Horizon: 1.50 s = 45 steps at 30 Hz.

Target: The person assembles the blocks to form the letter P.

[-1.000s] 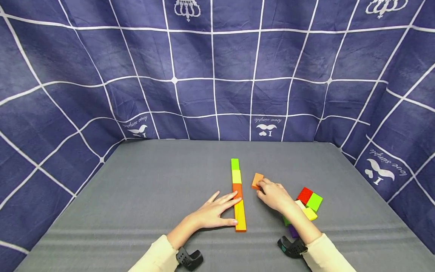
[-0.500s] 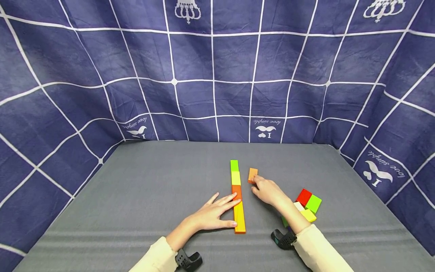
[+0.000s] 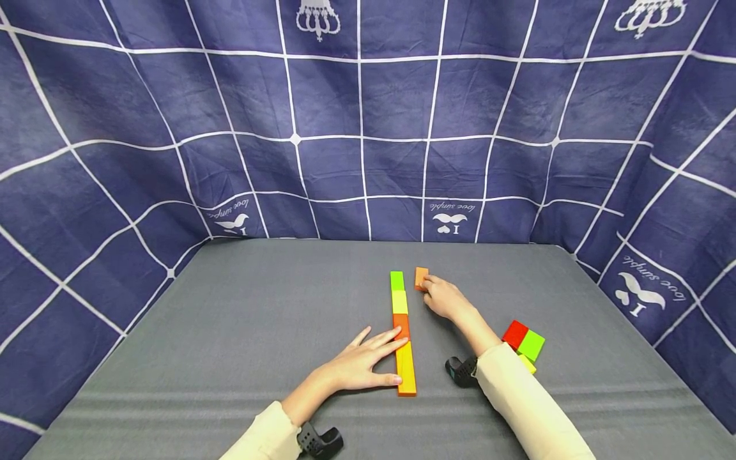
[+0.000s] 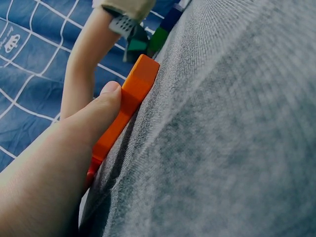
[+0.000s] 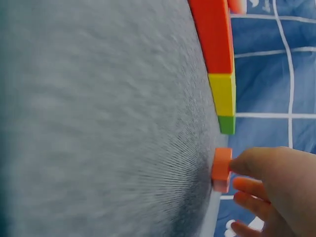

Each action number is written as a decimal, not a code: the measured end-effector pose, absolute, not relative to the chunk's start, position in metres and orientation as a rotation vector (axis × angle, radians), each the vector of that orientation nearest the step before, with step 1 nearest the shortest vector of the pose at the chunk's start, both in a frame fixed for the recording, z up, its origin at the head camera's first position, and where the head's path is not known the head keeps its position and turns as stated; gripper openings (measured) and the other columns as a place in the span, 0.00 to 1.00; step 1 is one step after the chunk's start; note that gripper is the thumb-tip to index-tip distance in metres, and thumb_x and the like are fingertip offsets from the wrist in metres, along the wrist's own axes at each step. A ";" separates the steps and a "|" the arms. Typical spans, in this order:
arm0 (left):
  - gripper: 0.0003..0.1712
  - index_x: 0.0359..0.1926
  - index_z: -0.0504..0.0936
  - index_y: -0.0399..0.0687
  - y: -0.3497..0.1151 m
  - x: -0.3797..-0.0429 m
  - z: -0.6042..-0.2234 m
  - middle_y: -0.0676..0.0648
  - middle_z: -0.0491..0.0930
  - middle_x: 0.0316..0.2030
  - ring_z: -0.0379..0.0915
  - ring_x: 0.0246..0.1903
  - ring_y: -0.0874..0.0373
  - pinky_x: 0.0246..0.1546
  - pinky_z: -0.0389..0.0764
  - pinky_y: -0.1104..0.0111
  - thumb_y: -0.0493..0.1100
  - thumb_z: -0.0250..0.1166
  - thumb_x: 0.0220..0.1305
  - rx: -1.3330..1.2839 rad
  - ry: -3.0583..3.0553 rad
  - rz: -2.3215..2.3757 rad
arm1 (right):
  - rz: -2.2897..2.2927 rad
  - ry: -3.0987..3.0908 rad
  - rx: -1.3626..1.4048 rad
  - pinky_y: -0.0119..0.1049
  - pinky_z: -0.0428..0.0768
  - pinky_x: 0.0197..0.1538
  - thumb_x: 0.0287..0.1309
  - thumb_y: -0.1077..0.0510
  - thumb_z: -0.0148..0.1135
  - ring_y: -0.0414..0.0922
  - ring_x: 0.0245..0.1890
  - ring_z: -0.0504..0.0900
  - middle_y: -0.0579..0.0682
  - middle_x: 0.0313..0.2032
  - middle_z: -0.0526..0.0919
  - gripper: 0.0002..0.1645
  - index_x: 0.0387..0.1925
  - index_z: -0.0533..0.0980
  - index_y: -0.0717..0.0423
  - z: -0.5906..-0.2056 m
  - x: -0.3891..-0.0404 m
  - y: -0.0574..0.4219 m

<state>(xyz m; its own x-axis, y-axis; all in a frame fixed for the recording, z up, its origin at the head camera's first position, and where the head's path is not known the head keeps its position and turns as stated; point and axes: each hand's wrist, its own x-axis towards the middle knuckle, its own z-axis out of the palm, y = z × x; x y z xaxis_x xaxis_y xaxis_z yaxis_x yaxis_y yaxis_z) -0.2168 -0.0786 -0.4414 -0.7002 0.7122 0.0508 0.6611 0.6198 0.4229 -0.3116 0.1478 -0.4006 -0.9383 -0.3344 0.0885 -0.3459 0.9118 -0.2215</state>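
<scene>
Blue fabric with a white grid, a curtain [image 3: 333, 96], hangs beyond both hands. Under them spreads a grey cloth [image 3: 276, 306]. Cream sleeves [image 3: 531, 402] cover the forearms behind the hands. The left hand [image 3: 365, 364] and right hand [image 3: 447, 300] are apart, the right one farther forward.

Between them runs a straight row of touching blocks. Nearest, a long yellow-orange block [image 3: 406, 374] meets the left thumb; next, an orange-red block [image 3: 400, 322] lies under the left fingertips. The left fingers are straight and spread. Past them come a pale yellow block [image 3: 399, 302] and a green block [image 3: 397, 281].

Beside the right forearm, partly hidden by its sleeve, lie a red block [image 3: 515, 333], a lime block [image 3: 531, 346] and a yellow one [image 3: 528, 365]. Each wrist wears a black band [image 3: 319, 441].

The right thumb and fingers pinch a small light-orange block [image 3: 421, 276] by its near end, just right of the green block, apart from it.
</scene>
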 end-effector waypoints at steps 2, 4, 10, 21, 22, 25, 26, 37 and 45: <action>0.40 0.68 0.51 0.70 -0.080 -0.217 -0.441 0.59 0.49 0.70 0.48 0.69 0.61 0.69 0.41 0.51 0.71 0.49 0.57 1.152 2.717 0.634 | 0.363 -3.029 0.522 0.55 0.69 0.58 0.56 0.63 0.50 0.58 0.58 0.70 0.61 0.58 0.70 0.22 0.53 0.73 0.62 -0.400 -0.319 0.146; 0.40 0.68 0.51 0.70 -0.080 -0.217 -0.441 0.60 0.49 0.70 0.47 0.69 0.62 0.69 0.40 0.51 0.71 0.49 0.57 1.145 2.713 0.635 | 0.384 -3.040 0.499 0.55 0.69 0.57 0.56 0.64 0.50 0.59 0.58 0.69 0.61 0.58 0.70 0.23 0.54 0.72 0.61 -0.399 -0.325 0.144; 0.40 0.68 0.50 0.71 -0.081 -0.216 -0.439 0.60 0.48 0.70 0.47 0.69 0.62 0.69 0.40 0.51 0.71 0.50 0.57 1.133 2.700 0.634 | 0.465 -3.100 0.447 0.58 0.64 0.61 0.58 0.65 0.46 0.58 0.63 0.64 0.59 0.64 0.64 0.27 0.60 0.66 0.61 -0.404 -0.341 0.139; 0.40 0.68 0.51 0.71 -0.081 -0.215 -0.438 0.61 0.47 0.70 0.49 0.68 0.62 0.69 0.40 0.50 0.71 0.49 0.56 1.152 2.720 0.622 | 0.542 -3.187 0.464 0.58 0.57 0.65 0.64 0.59 0.37 0.57 0.67 0.56 0.58 0.68 0.53 0.29 0.66 0.57 0.59 -0.405 -0.360 0.122; 0.40 0.68 0.51 0.71 -0.081 -0.215 -0.439 0.61 0.48 0.70 0.49 0.68 0.62 0.69 0.41 0.50 0.71 0.49 0.56 1.157 2.722 0.618 | 0.541 -3.203 0.456 0.60 0.57 0.64 0.64 0.58 0.36 0.56 0.67 0.56 0.57 0.69 0.52 0.29 0.67 0.56 0.58 -0.405 -0.360 0.120; 0.40 0.68 0.51 0.71 -0.081 -0.215 -0.439 0.61 0.47 0.70 0.49 0.68 0.63 0.69 0.40 0.50 0.70 0.50 0.57 1.159 2.720 0.609 | 0.551 -3.233 0.457 0.62 0.56 0.63 0.65 0.56 0.34 0.54 0.68 0.55 0.54 0.70 0.51 0.29 0.67 0.55 0.55 -0.404 -0.360 0.114; 0.40 0.68 0.51 0.71 -0.081 -0.215 -0.439 0.61 0.47 0.70 0.49 0.68 0.63 0.69 0.40 0.50 0.70 0.50 0.57 1.160 2.719 0.607 | 0.553 -3.233 0.469 0.62 0.57 0.63 0.65 0.56 0.34 0.54 0.68 0.55 0.53 0.70 0.51 0.29 0.67 0.55 0.55 -0.404 -0.360 0.112; 0.40 0.68 0.51 0.70 -0.079 -0.215 -0.437 0.60 0.47 0.70 0.49 0.68 0.63 0.69 0.40 0.49 0.69 0.50 0.57 1.175 2.709 0.612 | 0.628 -3.187 0.523 0.61 0.55 0.64 0.63 0.57 0.41 0.54 0.68 0.56 0.53 0.69 0.54 0.29 0.66 0.58 0.53 -0.406 -0.357 0.112; 0.42 0.69 0.50 0.68 -0.081 -0.215 -0.440 0.60 0.47 0.70 0.48 0.69 0.63 0.68 0.42 0.49 0.71 0.50 0.56 1.207 2.739 0.609 | 0.653 -3.173 0.546 0.63 0.54 0.64 0.64 0.56 0.42 0.56 0.68 0.56 0.53 0.69 0.54 0.29 0.66 0.58 0.53 -0.409 -0.353 0.114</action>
<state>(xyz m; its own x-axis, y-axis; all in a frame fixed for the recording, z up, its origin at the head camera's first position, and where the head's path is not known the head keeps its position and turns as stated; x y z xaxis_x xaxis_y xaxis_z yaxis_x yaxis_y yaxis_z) -0.2146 -0.0812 -0.4400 -0.6843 0.7249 0.0792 0.6901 0.6087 0.3915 -0.3528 0.1143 -0.4086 -0.9346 -0.3481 -0.0727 -0.2911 0.8663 -0.4060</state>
